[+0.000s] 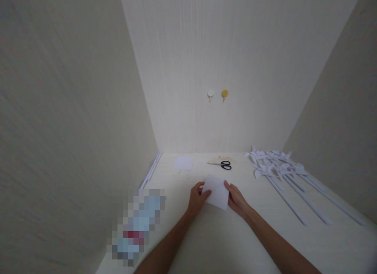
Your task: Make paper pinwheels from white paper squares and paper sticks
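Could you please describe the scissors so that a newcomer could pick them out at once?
Start at the pale back wall with its white hook and yellow hook. Just below the hooks, on the light tabletop, lie the black-handled scissors. They are the only dark item among white paper pieces.

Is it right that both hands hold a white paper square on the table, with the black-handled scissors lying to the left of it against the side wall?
Not quite. The head view shows the left hand and right hand holding the white paper square, but the black-handled scissors lie beyond it, toward the back wall, not against the side wall.
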`<control>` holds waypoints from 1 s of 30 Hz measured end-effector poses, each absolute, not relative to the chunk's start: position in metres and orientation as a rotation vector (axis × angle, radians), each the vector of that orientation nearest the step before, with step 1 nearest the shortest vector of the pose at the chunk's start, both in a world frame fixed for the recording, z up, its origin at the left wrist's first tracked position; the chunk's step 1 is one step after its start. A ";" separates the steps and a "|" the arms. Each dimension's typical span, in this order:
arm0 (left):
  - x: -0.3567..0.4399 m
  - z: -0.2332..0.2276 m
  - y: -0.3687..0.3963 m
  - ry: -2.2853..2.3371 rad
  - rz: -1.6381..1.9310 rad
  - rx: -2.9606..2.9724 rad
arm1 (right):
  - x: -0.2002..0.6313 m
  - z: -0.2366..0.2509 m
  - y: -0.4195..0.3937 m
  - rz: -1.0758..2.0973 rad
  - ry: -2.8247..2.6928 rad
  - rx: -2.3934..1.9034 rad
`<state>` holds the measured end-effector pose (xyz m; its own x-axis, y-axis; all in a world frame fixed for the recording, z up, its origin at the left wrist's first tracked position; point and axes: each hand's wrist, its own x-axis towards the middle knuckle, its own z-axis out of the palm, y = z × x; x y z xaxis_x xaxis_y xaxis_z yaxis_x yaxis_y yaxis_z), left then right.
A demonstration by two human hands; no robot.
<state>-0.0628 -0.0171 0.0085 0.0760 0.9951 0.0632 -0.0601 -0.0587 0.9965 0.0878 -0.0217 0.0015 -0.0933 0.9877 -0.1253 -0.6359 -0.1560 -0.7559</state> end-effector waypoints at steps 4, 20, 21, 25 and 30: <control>-0.064 0.007 -0.015 1.119 1.251 1.234 | 0.090 -0.003 -0.019 1.622 -0.609 -0.734; -0.065 0.006 -0.012 0.996 1.171 1.141 | 0.097 -0.010 -0.013 1.721 -0.613 -0.680; -0.065 0.006 -0.012 1.001 1.171 1.116 | 0.098 -0.010 -0.013 1.721 -0.597 -0.689; -0.066 0.005 -0.010 0.999 1.191 1.019 | 0.101 -0.011 -0.010 1.752 -0.508 -0.724; -0.067 0.003 -0.009 0.972 1.224 0.929 | 0.100 -0.010 -0.010 1.734 -0.493 -0.721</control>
<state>-0.0669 -0.0088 0.0034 0.0802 0.9927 -0.0902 -0.3129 0.1110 0.9433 0.1003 -0.0104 -0.0101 -0.1747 0.9608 -0.2154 -0.7036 -0.2748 -0.6553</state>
